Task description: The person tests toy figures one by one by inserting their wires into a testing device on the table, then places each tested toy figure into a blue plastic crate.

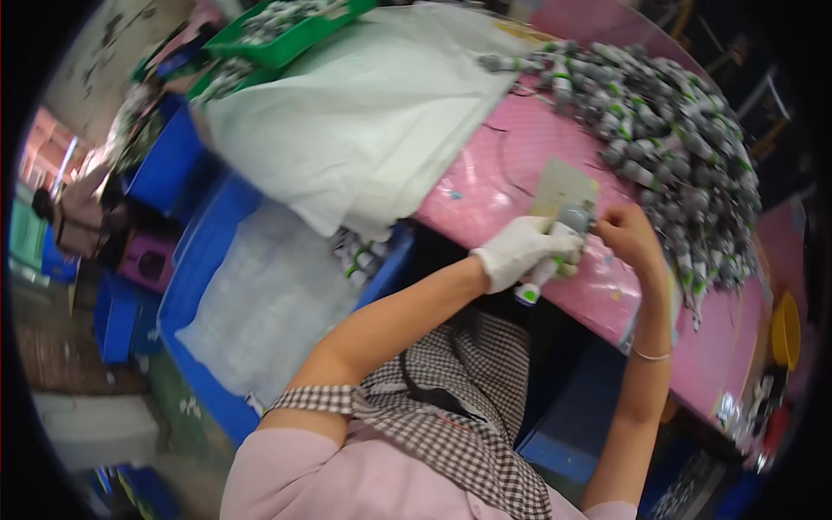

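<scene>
My left hand (520, 251), in a white glove, is closed around a small white handle-shaped piece (541, 276) with a green band and a rounded grey head. The piece is tilted, its head up and its purple-tipped end down, over the front edge of the pink table. Bare and pinched, my right hand (631, 236) is right beside the grey head; what its fingertips hold, if anything, is too small to make out. Behind the hands lies a flat pale card or plate (563, 186). Similar grey-and-white pieces form a big heap (667, 139) to the right.
A white sheet (347, 104) covers the table's left side. Below it stands a blue crate (186, 303) with clear plastic lining and several pieces. Green trays (277, 43) of pieces are at the back left. A yellow bowl (785, 329) is far right. Another person (82, 212) is at far left.
</scene>
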`<state>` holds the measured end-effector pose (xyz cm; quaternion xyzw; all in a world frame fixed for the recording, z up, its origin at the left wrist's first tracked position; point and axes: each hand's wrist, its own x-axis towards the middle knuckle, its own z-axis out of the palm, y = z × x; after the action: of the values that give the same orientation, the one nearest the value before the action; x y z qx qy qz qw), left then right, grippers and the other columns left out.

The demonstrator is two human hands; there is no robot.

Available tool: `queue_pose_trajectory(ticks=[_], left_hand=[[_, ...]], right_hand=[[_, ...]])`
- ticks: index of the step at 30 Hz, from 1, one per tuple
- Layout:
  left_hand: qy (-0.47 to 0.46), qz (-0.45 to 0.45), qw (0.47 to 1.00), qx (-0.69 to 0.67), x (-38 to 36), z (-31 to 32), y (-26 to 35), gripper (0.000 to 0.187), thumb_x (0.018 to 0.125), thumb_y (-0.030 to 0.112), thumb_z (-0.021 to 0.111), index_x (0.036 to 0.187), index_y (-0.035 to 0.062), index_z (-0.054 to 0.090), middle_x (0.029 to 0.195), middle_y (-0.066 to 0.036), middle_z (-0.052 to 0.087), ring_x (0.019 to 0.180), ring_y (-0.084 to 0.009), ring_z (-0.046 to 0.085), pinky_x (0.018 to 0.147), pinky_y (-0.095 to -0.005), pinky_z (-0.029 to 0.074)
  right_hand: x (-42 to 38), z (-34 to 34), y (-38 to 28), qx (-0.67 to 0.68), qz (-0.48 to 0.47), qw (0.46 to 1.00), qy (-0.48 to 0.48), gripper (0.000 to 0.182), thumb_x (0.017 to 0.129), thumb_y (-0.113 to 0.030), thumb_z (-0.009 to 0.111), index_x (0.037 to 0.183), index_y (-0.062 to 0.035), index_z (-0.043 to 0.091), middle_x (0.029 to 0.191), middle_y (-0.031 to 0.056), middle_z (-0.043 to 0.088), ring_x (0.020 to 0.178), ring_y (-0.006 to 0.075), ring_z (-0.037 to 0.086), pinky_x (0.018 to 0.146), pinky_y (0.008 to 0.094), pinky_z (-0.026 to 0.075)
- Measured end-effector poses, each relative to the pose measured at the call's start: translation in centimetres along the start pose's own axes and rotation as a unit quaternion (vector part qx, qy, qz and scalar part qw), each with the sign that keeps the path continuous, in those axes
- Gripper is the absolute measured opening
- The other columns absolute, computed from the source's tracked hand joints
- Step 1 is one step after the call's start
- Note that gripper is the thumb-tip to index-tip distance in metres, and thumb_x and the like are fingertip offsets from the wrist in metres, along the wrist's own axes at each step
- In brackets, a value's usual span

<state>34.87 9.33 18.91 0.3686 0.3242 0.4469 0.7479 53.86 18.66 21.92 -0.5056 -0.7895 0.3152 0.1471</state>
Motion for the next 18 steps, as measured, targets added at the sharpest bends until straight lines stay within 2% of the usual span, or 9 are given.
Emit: queue_pose_trajectory(ticks=[1, 3, 5, 6, 8, 10, 12, 14, 18], left_hand=[[-0.003, 0.001, 1.000, 0.002, 0.1, -0.4, -0.5, 0.025, 0.087, 0.019, 0.060, 0.102, -0.0016, 0.057, 0.081, -0.005, 0.060, 0.072, -0.0127, 0.060, 0.067, -0.0254, 0.050], [0.025, -0.004, 1.000, 0.014, -2.3, 1.0, 1.3, 0.029, 0.088, 0.025, 0.061, 0.101, -0.0010, 0.055, 0.081, -0.006, 0.059, 0.065, -0.0125, 0.057, 0.062, -0.0271, 0.049], [0.003, -0.028, 0.997, 0.075, -5.7, 0.1, 2.3, 0.036, 0.092, 0.035, 0.053, 0.104, 0.0005, 0.052, 0.084, -0.005, 0.058, 0.061, -0.0095, 0.054, 0.048, -0.0209, 0.044], [-0.006, -0.062, 0.991, 0.118, -8.2, -0.9, 3.1, 0.038, 0.093, 0.037, 0.050, 0.106, 0.0010, 0.052, 0.086, -0.005, 0.058, 0.061, -0.0084, 0.053, 0.043, -0.0185, 0.042], [0.028, -0.122, 0.984, 0.129, -12.9, -4.6, 4.1, 0.043, 0.093, 0.042, 0.046, 0.111, 0.0025, 0.051, 0.087, -0.004, 0.058, 0.062, -0.0061, 0.052, 0.037, -0.0154, 0.037], [0.146, -0.119, 0.944, 0.270, -18.2, -9.5, 4.5, 0.048, 0.088, 0.038, 0.054, 0.118, 0.0015, 0.051, 0.085, -0.003, 0.058, 0.064, -0.0092, 0.056, 0.052, -0.0219, 0.047], [0.311, -0.142, 0.745, 0.572, -22.8, -12.9, 5.4, 0.040, 0.079, 0.033, 0.062, 0.103, 0.0020, 0.060, 0.091, -0.014, 0.065, 0.084, -0.0242, 0.065, 0.073, -0.0356, 0.050], [0.313, -0.254, 0.611, 0.681, -25.6, -16.7, 5.1, 0.033, 0.076, 0.030, 0.063, 0.097, 0.0052, 0.063, 0.094, -0.017, 0.065, 0.087, -0.0320, 0.063, 0.078, -0.0371, 0.049], [0.298, -0.280, 0.564, 0.717, -25.7, -23.1, 4.0, 0.026, 0.077, 0.028, 0.062, 0.094, 0.0088, 0.064, 0.091, -0.016, 0.066, 0.087, -0.0316, 0.064, 0.077, -0.0421, 0.049]], right_hand=[[-0.1, -0.3, -0.4, 0.004, 0.016, 1.000, -0.010, 0.019, 0.071, -0.016, 0.059, 0.064, 0.0015, 0.061, 0.053, 0.0067, 0.055, 0.049, 0.0127, 0.051, 0.048, 0.0313, 0.040], [-1.7, -0.5, -3.3, -0.231, 0.006, 0.961, 0.151, 0.017, 0.068, -0.016, 0.058, 0.069, -0.0001, 0.063, 0.062, 0.0163, 0.059, 0.053, 0.0253, 0.056, 0.053, 0.0355, 0.044], [-2.5, -1.0, -4.6, -0.075, -0.023, 0.992, 0.101, 0.018, 0.076, -0.013, 0.060, 0.078, 0.0042, 0.065, 0.064, 0.0121, 0.063, 0.054, 0.0158, 0.056, 0.054, 0.0315, 0.047], [-3.8, -0.9, -6.9, 0.011, -0.014, 0.998, 0.062, 0.024, 0.081, -0.011, 0.061, 0.099, 0.0043, 0.064, 0.079, 0.0083, 0.066, 0.055, 0.0080, 0.053, 0.052, 0.0237, 0.046], [-5.5, 0.0, -7.8, 0.100, -0.057, 0.992, 0.056, 0.037, 0.084, -0.012, 0.062, 0.118, 0.0013, 0.057, 0.096, 0.0059, 0.065, 0.055, 0.0039, 0.050, 0.051, 0.0181, 0.044], [-5.3, 0.4, -4.8, 0.168, -0.046, 0.983, 0.056, 0.039, 0.085, -0.013, 0.061, 0.121, 0.0003, 0.054, 0.099, 0.0060, 0.065, 0.054, 0.0034, 0.049, 0.051, 0.0180, 0.044], [-4.8, 0.8, -1.4, 0.245, -0.021, 0.965, 0.094, 0.033, 0.089, -0.015, 0.059, 0.119, -0.0006, 0.056, 0.100, 0.0062, 0.064, 0.054, 0.0023, 0.047, 0.049, 0.0168, 0.041], [-4.6, 1.2, 1.0, 0.272, 0.043, 0.947, 0.163, 0.028, 0.091, -0.017, 0.058, 0.113, -0.0006, 0.060, 0.093, 0.0045, 0.064, 0.053, 0.0018, 0.045, 0.048, 0.0157, 0.036], [-4.4, 3.6, 5.9, 0.280, 0.025, 0.923, 0.263, 0.024, 0.091, -0.019, 0.057, 0.107, -0.0007, 0.063, 0.081, 0.0012, 0.061, 0.050, 0.0019, 0.043, 0.046, 0.0158, 0.032]])
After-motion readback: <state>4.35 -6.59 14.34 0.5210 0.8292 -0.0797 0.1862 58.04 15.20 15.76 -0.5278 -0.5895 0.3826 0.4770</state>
